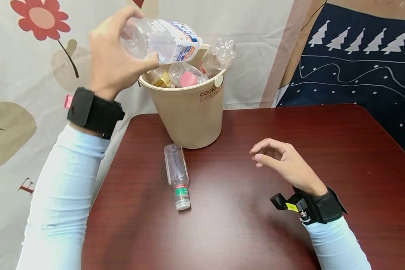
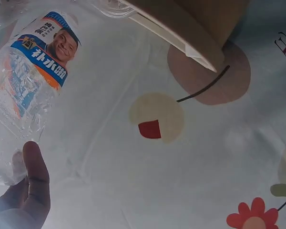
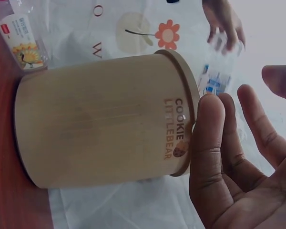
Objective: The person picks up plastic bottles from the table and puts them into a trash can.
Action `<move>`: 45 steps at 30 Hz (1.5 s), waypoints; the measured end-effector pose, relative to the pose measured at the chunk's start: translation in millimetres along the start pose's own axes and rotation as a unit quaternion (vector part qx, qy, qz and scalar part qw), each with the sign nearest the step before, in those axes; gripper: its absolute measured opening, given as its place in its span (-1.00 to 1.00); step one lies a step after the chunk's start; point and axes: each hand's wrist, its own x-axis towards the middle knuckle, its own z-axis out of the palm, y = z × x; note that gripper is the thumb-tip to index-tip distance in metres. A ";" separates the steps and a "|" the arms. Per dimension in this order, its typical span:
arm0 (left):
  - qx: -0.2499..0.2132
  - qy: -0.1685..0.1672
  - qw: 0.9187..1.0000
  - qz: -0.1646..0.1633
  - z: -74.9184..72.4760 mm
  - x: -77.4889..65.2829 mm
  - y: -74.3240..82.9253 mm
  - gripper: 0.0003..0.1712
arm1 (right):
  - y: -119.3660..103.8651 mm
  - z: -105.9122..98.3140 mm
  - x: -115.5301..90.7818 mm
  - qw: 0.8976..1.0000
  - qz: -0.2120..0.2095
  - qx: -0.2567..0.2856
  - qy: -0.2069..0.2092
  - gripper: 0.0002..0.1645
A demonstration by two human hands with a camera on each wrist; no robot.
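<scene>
My left hand (image 1: 116, 56) grips a clear plastic bottle (image 1: 162, 39) by its base end, thumb below and fingers over it. The bottle lies sideways above the rim of a beige bucket (image 1: 190, 116), its white, blue and orange label (image 2: 50, 45) facing the left wrist camera. Several clear bottles fill the bucket; a pink cap (image 1: 188, 79) shows at the front and one bottle (image 1: 219, 56) leans out over the right rim. Over the table's right side hovers my right hand (image 1: 283, 161), fingers loosely bent and holding nothing.
Another clear bottle (image 1: 177, 176) with a white cap lies on the dark red table (image 1: 239, 225) in front of the bucket, cap toward me. Behind stands a pale curtain with flower prints (image 1: 249, 22); a navy cloth with white trees (image 1: 357, 67) hangs at the right.
</scene>
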 end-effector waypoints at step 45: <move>0.125 -0.232 0.962 -0.077 90.1 29.3 23.6 0.07 | 26.8 93.7 13.7 0.970 -0.079 -0.221 -0.069 -0.68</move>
